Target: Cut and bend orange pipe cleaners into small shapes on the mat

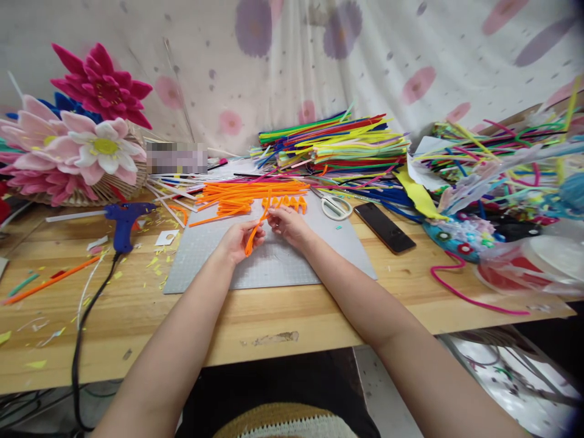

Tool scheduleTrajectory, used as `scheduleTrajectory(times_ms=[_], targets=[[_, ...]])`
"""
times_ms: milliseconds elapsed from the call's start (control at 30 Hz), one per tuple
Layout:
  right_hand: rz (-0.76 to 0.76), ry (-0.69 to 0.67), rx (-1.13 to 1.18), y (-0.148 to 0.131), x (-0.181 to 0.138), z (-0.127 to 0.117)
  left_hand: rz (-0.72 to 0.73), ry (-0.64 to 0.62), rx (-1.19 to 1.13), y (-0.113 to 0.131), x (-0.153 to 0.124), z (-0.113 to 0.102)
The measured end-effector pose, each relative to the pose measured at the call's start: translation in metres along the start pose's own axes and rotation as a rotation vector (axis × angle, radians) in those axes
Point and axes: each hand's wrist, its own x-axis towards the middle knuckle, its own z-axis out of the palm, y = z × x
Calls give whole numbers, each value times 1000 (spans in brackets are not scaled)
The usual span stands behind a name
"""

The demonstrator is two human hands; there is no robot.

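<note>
Over the grey cutting mat (328, 249), my left hand (237, 241) is closed on an orange pipe cleaner (251, 239) whose looped lower end hangs below the fingers. My right hand (286, 224) pinches the same pipe cleaner higher up, fingertips close to those of the left. Just beyond lies a bundle of straight orange pipe cleaners (228, 196). A row of small bent orange pieces (294, 203) rests behind my right hand, which partly covers it. White-handled scissors (336, 207) lie at the mat's back right corner.
A blue glue gun (123, 225) with a black cord stands left, near fluffy flowers (103, 149). A phone (385, 227) lies right of the mat. Colourful pipe cleaners (337, 143) are piled behind. At right are a plastic tub (524, 264) and a pink pipe cleaner (469, 297).
</note>
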Motion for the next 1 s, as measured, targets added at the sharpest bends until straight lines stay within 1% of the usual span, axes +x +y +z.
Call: scheduleTrajectory(times_ms=[100,133,200,300,400,500,567,667,767,867,1000], targets=[[-91,-151,-127,-2,-2,-2,-111,-71,-123,5,-3,-3],[-133,-180,-191,-2,-2,-2,-147,-107,-160,5,-4,-5],[-208,-192,-311,-1,-1,-3,-198,-171,-221,6,-5,-7],[-337,-138,-471,0,1,-3,-200,-186,-260,5,-4,-10],[-513,-45,-702,-4,2,-3,-210,-197,-297,3,-3,-9],[-669,27,-949,-13,-1,-3,-266,-263,-344,2,-4,-9],[-724,21,-1056,-20,-4,-3,-312,-316,-374,2,-5,-9],[-726,-94,-1110,-28,-6,-5,-378,-387,-430,1,-6,-11],[-670,-170,-1093,-32,-5,-8,-425,-409,-463,0,-6,-12],[-606,-220,-999,-32,-3,-9,-439,-400,-465,-1,-4,-12],[-520,-307,-815,-32,0,-10,-412,-394,-410,-1,-1,-12]])
